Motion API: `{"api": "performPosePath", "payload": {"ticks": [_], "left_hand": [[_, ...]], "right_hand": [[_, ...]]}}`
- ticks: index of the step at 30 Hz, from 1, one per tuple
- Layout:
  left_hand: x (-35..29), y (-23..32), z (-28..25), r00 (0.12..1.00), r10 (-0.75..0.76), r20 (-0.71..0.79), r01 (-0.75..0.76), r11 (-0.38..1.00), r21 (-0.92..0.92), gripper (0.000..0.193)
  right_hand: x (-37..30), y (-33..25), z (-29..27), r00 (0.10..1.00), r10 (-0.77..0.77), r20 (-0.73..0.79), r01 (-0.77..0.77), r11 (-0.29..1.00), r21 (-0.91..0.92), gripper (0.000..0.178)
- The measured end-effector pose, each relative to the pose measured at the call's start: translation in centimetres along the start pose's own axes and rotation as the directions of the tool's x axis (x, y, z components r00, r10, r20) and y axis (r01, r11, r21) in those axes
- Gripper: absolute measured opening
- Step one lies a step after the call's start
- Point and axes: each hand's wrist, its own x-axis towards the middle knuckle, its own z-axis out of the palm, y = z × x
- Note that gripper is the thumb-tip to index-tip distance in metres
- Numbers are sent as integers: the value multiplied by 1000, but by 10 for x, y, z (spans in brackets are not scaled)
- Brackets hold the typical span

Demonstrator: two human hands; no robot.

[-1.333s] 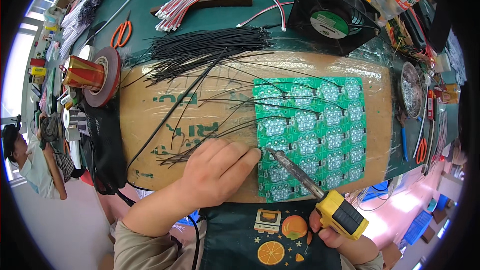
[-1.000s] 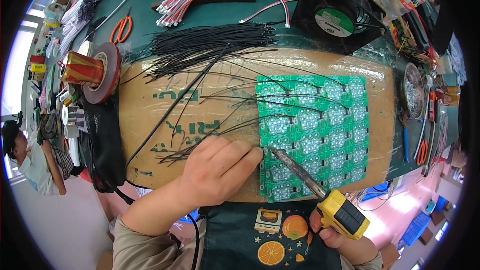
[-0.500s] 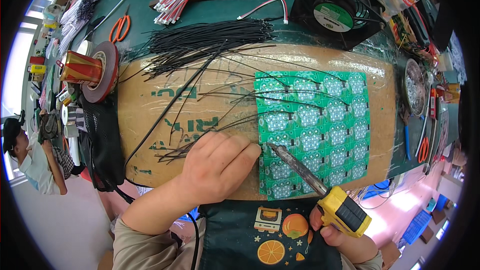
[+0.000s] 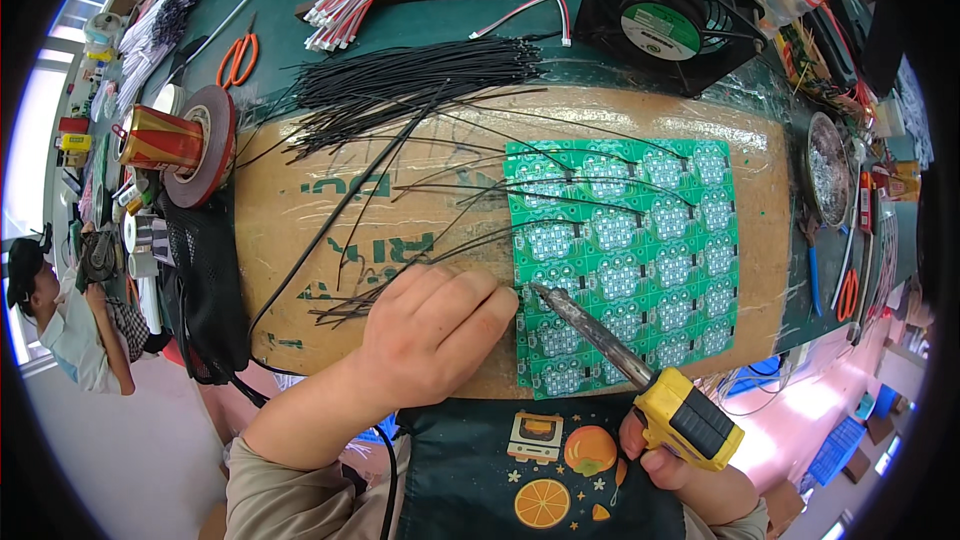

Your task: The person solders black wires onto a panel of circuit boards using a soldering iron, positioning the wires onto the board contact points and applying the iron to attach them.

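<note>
A green panel of circuit boards (image 4: 622, 285) lies on the brown work surface, with several thin black wires (image 4: 450, 240) attached in its upper rows and trailing left. At the panel's left edge my left hand (image 4: 430, 335) is closed in a pinch on a black wire, mostly hidden by the fingers. Coming from the lower right, my right hand (image 4: 660, 458) grips a yellow and black soldering iron (image 4: 690, 418). Its dark tip touches or nearly touches the panel beside my left fingertips; which of the two, I cannot tell.
Beyond the panel lie a bundle of black wires (image 4: 410, 78), red and white cables (image 4: 365, 0) and a black fan (image 4: 665, 20). At left are orange scissors (image 4: 238, 60), a can (image 4: 158, 137) on a tape roll (image 4: 215, 125) and another person (image 4: 75, 315). A metal dish (image 4: 828, 165) stands right.
Both hands and the soldering iron hold nearly the same place at the panel's left edge. The whole view has shifted very slightly.
</note>
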Motion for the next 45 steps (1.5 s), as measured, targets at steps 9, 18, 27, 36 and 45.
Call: {"api": "performPosePath", "payload": {"ticks": [9,18,27,36,45], "left_hand": [[0,-1,1,1000,5,2,-5,1000,3,36],[-1,-1,1,1000,6,7,-6,1000,9,37],[-2,0,1,1000,15,-1,-15,1000,26,37],[-2,0,1,1000,19,8,-19,999,29,38],[-2,0,0,1000,20,18,-21,999,32,38]], "right_hand": [[-4,13,-5,999,-20,28,20,1000,4,24],[-2,14,3,998,-46,-49,49,996,78,27],[-14,29,-8,999,-35,4,35,998,44,26],[-7,15,2,997,-43,-59,47,997,60,25],[-5,11,4,997,-33,-68,37,998,57,25]]}}
